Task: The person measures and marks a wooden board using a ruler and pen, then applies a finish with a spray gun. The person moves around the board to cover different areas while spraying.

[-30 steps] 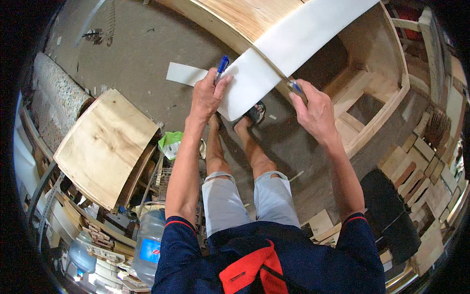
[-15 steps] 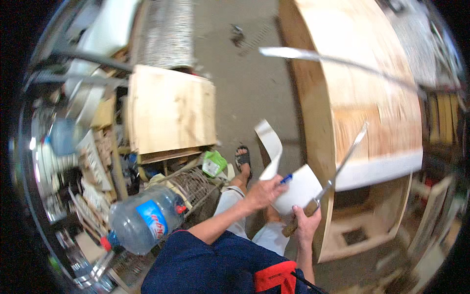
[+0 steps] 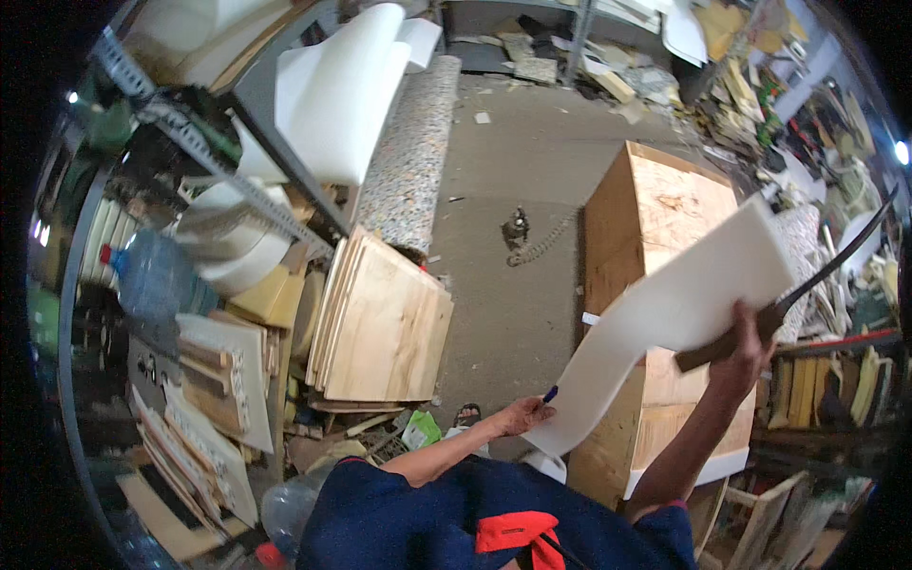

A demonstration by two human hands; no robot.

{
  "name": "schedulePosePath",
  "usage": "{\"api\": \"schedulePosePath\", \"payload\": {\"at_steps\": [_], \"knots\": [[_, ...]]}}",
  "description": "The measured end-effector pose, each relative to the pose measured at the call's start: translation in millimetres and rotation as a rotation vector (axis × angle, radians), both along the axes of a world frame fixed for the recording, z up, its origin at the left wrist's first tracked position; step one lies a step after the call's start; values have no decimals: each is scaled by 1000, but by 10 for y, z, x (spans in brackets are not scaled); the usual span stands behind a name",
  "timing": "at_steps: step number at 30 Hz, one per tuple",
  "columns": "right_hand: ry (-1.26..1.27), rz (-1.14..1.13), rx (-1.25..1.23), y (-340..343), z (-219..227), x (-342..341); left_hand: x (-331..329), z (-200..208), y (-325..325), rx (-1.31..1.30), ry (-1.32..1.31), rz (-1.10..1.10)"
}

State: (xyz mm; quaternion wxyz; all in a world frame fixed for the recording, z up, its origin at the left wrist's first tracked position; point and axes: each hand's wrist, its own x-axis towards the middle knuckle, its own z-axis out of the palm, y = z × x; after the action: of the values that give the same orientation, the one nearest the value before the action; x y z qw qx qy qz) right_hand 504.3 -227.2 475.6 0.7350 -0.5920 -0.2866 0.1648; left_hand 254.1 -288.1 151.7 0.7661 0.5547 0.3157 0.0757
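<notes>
A long white foam strip (image 3: 655, 309) stretches between my hands, curving up across the wooden box (image 3: 655, 190). My left hand (image 3: 524, 416) is closed at the strip's near end, with a blue pen (image 3: 550, 393) sticking out of its grip. Higher up on the right, my right hand (image 3: 746, 356) grips a long knife by its brown wooden handle (image 3: 703, 355) beside the strip's far end. The knife's dark, narrow blade (image 3: 841, 258) points away to the right. Whether the right fingers also pinch the strip is hard to see.
Stacked plywood panels (image 3: 385, 323) lean on the left beside a metal shelf frame (image 3: 190, 133). A small metal tool with a coiled hose (image 3: 516, 228) lies on the floor. Foam scraps (image 3: 741, 104) are piled at far right. A big water bottle (image 3: 285, 513) stands near my left side.
My right hand has risen to the right with the knife, and the foam has come up from beside my legs to over the box. The view has tilted up toward the far floor.
</notes>
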Motion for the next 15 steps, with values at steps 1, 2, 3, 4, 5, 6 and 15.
{"api": "schedulePosePath", "payload": {"at_steps": [1, 2, 3, 4, 5, 6, 15], "knots": [[-23, -20, 14, 204, 228, 226, 23, -67, 156, 23, 107, -64], [-61, -27, 20, 396, 414, 395, 57, -141, 254, 152, 111, 19], [-102, -39, 25, 609, 529, 548, 53, -79, 382, 166, 11, 72], [-91, -58, 65, 832, 611, 661, 100, 23, 536, 175, -102, 115], [-60, -64, 110, 1070, 624, 748, 67, 77, 698, 186, -193, 170], [-77, -59, 162, 1307, 636, 798, 38, -266, 847, 356, -111, 247], [2, 163, 108, 3356, -422, 1525, -165, 616, 4765, -17, 128, 946]]}}
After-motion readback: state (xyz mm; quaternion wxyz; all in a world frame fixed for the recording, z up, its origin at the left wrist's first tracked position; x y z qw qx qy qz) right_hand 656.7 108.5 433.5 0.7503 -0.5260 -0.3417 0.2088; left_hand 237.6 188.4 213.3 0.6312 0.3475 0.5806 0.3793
